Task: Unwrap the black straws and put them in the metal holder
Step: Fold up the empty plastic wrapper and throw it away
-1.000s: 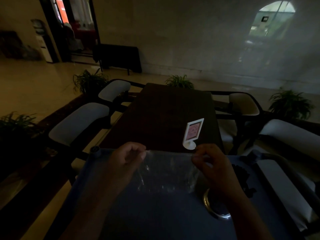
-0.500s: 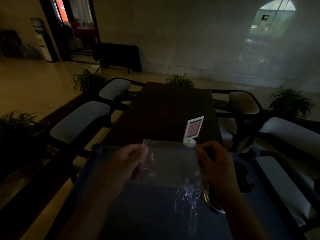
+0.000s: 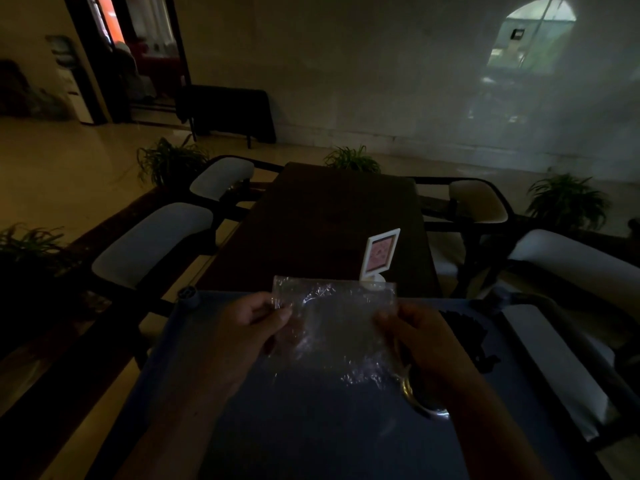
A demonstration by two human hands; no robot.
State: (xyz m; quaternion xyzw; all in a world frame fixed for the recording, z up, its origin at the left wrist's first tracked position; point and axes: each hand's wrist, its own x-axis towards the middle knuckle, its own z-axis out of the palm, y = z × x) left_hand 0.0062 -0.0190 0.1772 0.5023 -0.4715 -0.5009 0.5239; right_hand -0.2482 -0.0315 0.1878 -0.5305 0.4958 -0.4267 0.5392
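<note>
A crinkled clear plastic wrapper (image 3: 334,317) is stretched between both hands above the blue table (image 3: 311,427). My left hand (image 3: 249,327) pinches its left edge and my right hand (image 3: 426,337) pinches its right edge. Under my right wrist the shiny rim of the round metal holder (image 3: 420,403) shows, mostly hidden by the hand. A dark heap (image 3: 467,334) lies on the table to the right of my right hand; the dim light hides whether it is straws. No straw is plainly visible inside the wrapper.
A small white sign stand (image 3: 379,254) stands on the dark wooden table (image 3: 329,223) just beyond the blue one. Cushioned chairs (image 3: 149,240) flank both sides, and potted plants (image 3: 173,161) stand around. A grey knob (image 3: 188,295) marks the blue table's far left corner.
The wrapper has been lifted from lying flat near the table to being held upright between both hands, and the hands have drawn a little closer together.
</note>
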